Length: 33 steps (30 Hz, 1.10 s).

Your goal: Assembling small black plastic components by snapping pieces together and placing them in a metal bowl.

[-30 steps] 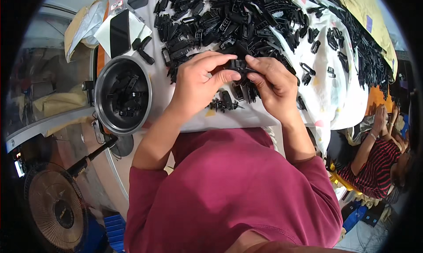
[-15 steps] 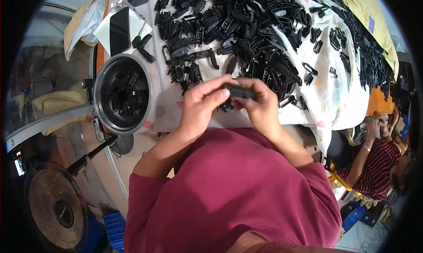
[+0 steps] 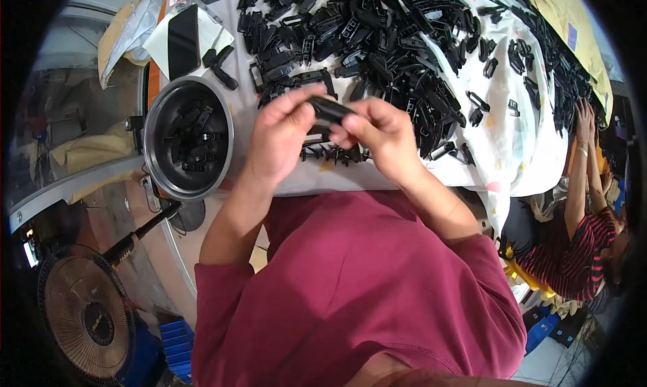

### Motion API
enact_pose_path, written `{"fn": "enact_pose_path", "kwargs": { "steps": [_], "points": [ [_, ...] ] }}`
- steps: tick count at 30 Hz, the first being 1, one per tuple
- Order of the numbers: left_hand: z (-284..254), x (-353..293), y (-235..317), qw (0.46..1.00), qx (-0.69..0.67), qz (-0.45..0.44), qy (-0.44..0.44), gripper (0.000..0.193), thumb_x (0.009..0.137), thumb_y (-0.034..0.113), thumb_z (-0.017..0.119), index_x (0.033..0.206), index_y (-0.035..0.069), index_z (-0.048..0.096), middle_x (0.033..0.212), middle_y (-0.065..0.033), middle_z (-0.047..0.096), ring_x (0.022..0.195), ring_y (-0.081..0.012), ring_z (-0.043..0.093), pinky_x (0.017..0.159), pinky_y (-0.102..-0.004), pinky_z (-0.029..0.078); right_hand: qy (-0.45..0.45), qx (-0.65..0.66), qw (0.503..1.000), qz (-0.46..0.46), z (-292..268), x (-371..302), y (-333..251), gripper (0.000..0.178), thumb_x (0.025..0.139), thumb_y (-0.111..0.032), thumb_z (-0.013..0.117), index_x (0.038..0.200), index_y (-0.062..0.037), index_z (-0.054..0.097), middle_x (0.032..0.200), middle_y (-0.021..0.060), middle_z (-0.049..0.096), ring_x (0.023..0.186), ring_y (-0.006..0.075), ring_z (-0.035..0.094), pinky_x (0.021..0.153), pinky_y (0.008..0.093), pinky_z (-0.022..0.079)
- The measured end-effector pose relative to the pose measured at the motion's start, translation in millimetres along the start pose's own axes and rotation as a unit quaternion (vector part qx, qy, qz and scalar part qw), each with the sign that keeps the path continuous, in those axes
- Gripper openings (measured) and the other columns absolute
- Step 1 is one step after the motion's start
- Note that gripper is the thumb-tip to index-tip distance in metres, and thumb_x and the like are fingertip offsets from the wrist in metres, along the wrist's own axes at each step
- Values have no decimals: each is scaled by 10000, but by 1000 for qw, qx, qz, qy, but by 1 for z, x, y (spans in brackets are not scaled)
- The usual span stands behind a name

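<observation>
"So, how should the two hands work here?"

"Gently, I'd say. The left hand [image 3: 275, 132] pinches one end of the elongated black plastic piece [image 3: 329, 109], and the right hand [image 3: 385, 134] holds the other, so each grip is closed on it. I'd let one hand steady the piece while the other does the finer handling, with even pressure rather than a sharp twist, since such plastic might snap."

"Where is it exactly?"

"Raised between the hands, above the near part of the cloth-covered table [image 3: 438, 178], with small black parts [image 3: 347, 153] lying just below. Working low there seems wise: any slip would be short."

"And its look?"

"Narrow and dark, with a smooth upper face catching a little light. It slants, in this view, down toward the right hand. Blur and the hands hide its ends. Other black pieces lie in the heap [image 3: 377, 43] beyond and in the metal bowl [image 3: 149, 154] to the left."
</observation>
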State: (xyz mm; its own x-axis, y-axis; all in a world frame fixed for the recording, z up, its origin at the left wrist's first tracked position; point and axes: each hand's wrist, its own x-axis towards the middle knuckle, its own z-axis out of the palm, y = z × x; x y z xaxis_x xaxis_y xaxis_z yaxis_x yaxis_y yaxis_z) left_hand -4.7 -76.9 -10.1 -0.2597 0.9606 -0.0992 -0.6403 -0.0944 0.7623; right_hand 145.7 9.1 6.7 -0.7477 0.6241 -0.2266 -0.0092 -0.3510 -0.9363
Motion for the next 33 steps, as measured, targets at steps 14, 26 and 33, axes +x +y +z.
{"fn": "enact_pose_path", "kwargs": {
  "steps": [14, 26, 33],
  "points": [
    [-3, 67, 10, 451, 881, 137, -42, 107, 713, 100, 513, 770, 71, 598, 773, -93, 595, 638, -265, 622, 541, -369, 489, 186, -645, 697, -254, -2, 48, 11, 145, 713, -100, 560, 840, -49, 513, 636, 101, 577, 576, 256, 592, 500, 346, 478],
    [20, 54, 16, 937, 342, 67, 30, 296, 696, 39, 722, 955, 28, 579, 810, 15, 578, 739, -64, 525, 674, -192, 438, 114, -107, 983, -96, -15, 6, -25, 274, 885, -98, 510, 1147, -20, 491, 784, 19, 563, 610, 46, 495, 517, 159, 415],
    [41, 38, 20, 969, 239, 47, 37, 290, 684, 72, 743, 925, 24, 588, 841, 3, 595, 740, -55, 544, 659, -194, 456, 113, -293, 899, -306, -18, 4, -31, 262, 829, 34, 530, 1084, -3, 574, 808, 52, 577, 643, 65, 519, 560, 183, 438]
  ]
}}
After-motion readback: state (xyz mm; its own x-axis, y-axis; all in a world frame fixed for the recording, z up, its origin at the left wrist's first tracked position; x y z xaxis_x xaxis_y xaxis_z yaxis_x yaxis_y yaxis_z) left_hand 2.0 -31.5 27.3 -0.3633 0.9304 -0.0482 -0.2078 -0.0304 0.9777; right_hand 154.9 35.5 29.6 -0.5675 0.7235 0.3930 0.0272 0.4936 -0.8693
